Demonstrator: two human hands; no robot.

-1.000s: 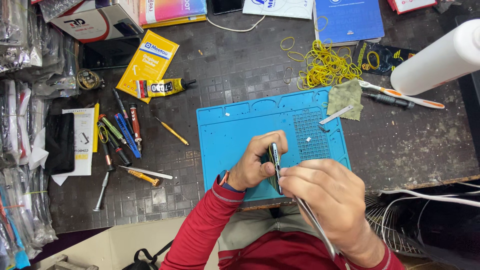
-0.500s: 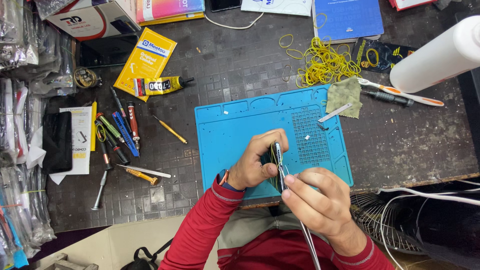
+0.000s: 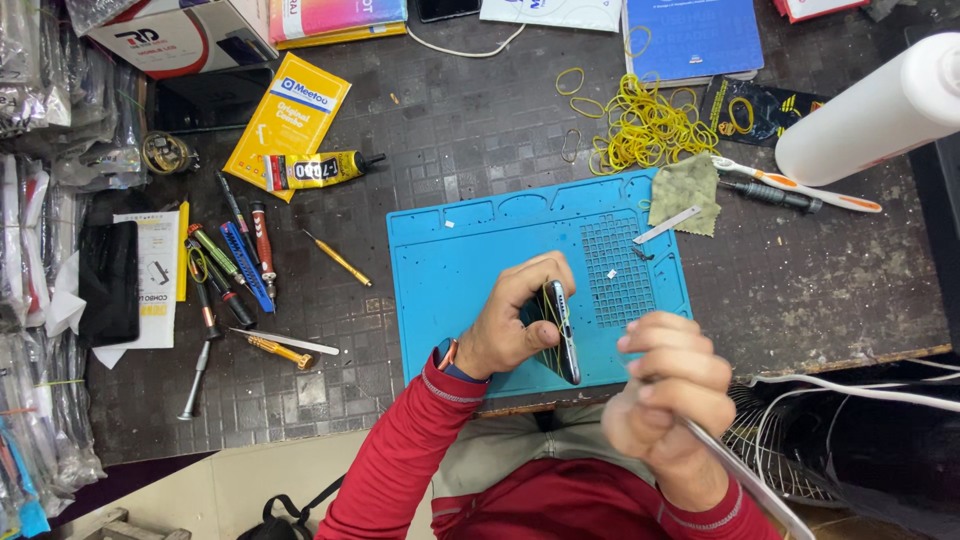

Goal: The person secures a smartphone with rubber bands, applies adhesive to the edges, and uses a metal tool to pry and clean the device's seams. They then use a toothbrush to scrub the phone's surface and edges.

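My left hand [image 3: 510, 325] grips a dark smartphone [image 3: 562, 330] held on edge above the blue silicone work mat [image 3: 460, 260]; thin yellow rubber bands wrap the phone. My right hand [image 3: 668, 395] is closed in a fist just right of the phone, at the table's front edge, holding a thin metal tool [image 3: 745, 480] that runs down and right from the fist. The two hands sit close together without touching.
Yellow rubber bands [image 3: 645, 125] lie heaped behind the mat beside a green cloth [image 3: 688, 190] and a blue book [image 3: 690, 35]. Screwdrivers and tweezers [image 3: 235, 265] lie left of the mat, with a glue tube [image 3: 315, 170]. A white bottle [image 3: 870, 110] lies at right.
My right hand has drawn away from the phone, toward me and to the right, taking the thin metal tool with it. My left hand keeps holding the phone over the mat.
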